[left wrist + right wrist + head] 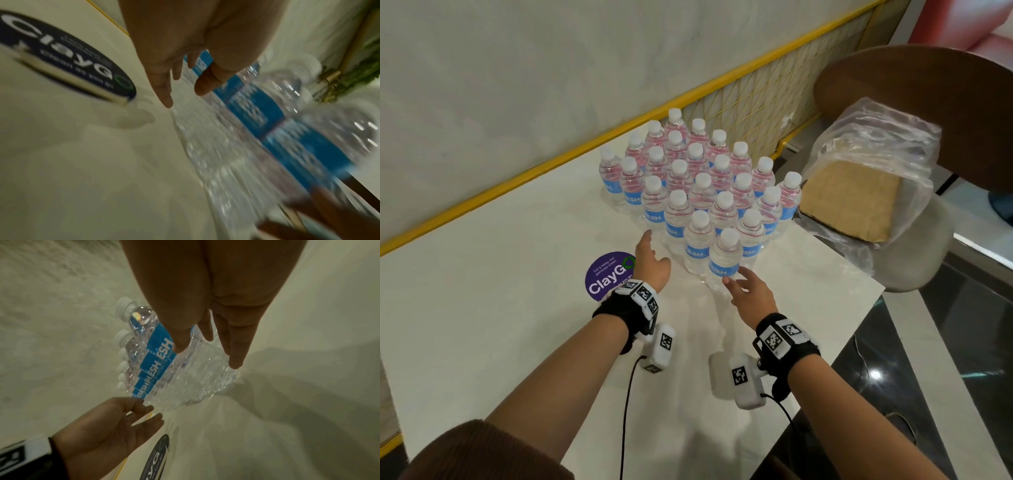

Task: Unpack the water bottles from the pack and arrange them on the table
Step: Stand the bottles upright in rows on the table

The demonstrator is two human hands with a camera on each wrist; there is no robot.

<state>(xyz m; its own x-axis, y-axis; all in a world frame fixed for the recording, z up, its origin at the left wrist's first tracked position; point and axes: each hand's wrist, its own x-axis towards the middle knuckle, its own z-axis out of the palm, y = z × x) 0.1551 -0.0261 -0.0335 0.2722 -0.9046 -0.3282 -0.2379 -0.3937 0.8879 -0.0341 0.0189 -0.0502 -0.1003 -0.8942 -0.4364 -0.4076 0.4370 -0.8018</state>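
Note:
Several clear water bottles (698, 192) with white caps and blue labels stand upright in tight diagonal rows on the white table (500, 274). The nearest bottle (725, 257) stands at the front corner of the group. My left hand (650, 260) hovers open at the group's left front side, fingers straight, holding nothing. My right hand (746, 291) is open just in front of the nearest bottle, fingers spread and close to its base. In the right wrist view the front row of bottles (164, 363) lies under my right hand's fingers (236, 353). The left wrist view is blurred; its bottles (257, 129) run beside my left hand.
An empty clear plastic wrap (873, 164) with a cardboard tray (852, 198) lies on a chair at the table's right end. A round purple sticker (609, 275) is on the table by my left wrist. A yellow-edged partition (619, 126) runs behind the bottles.

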